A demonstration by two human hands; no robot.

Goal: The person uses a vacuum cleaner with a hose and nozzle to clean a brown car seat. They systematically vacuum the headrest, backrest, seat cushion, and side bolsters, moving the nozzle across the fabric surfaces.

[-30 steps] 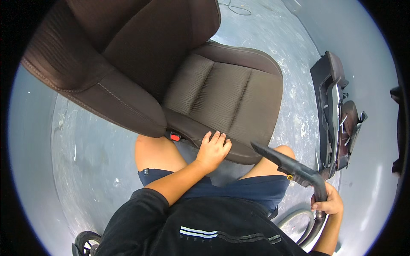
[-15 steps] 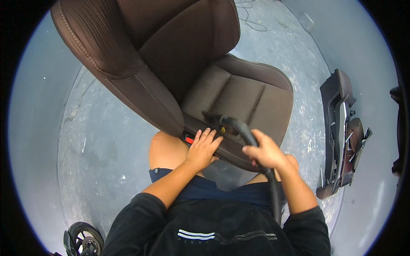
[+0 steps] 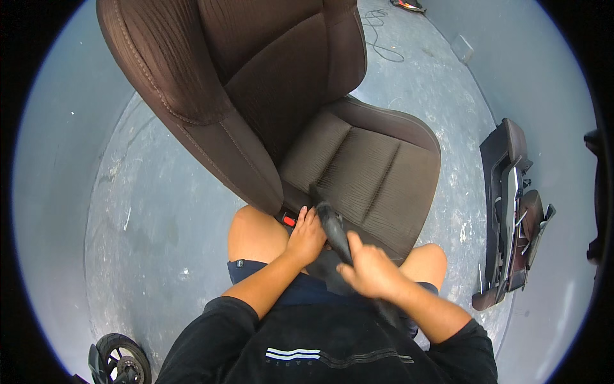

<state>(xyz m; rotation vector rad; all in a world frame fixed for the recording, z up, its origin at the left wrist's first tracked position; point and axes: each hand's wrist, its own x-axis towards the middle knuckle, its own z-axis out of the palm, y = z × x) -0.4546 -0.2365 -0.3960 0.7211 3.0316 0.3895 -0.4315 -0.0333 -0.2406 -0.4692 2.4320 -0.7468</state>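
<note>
In front of me stands a brown fabric car seat [image 3: 377, 166], its tall backrest rising at the far left and its cushion facing me. My right hand [image 3: 372, 267] is closed round a black vacuum cleaner hose [image 3: 334, 232]. The hose's dark nozzle [image 3: 315, 196] is at the cushion's near side bolster, blurred by motion. Beside the nozzle my left hand [image 3: 307, 238] lies on the near edge of the cushion, holding nothing, with its fingers extended and partly hidden. Just left of those fingers is a seat belt buckle [image 3: 289, 220] with a red button.
Car interior panels [image 3: 511, 211] lean by the wall on the right. A loose cable [image 3: 382, 38] lies on the grey floor [image 3: 173, 211] behind the seat. At the lower left is a small wheel [image 3: 125, 361]. The seat's near edge sits between my knees.
My right hand has drawn the hose down and left, nearer to me. The left hand has shifted slightly down along the cushion's edge. The whole view has tilted a little.
</note>
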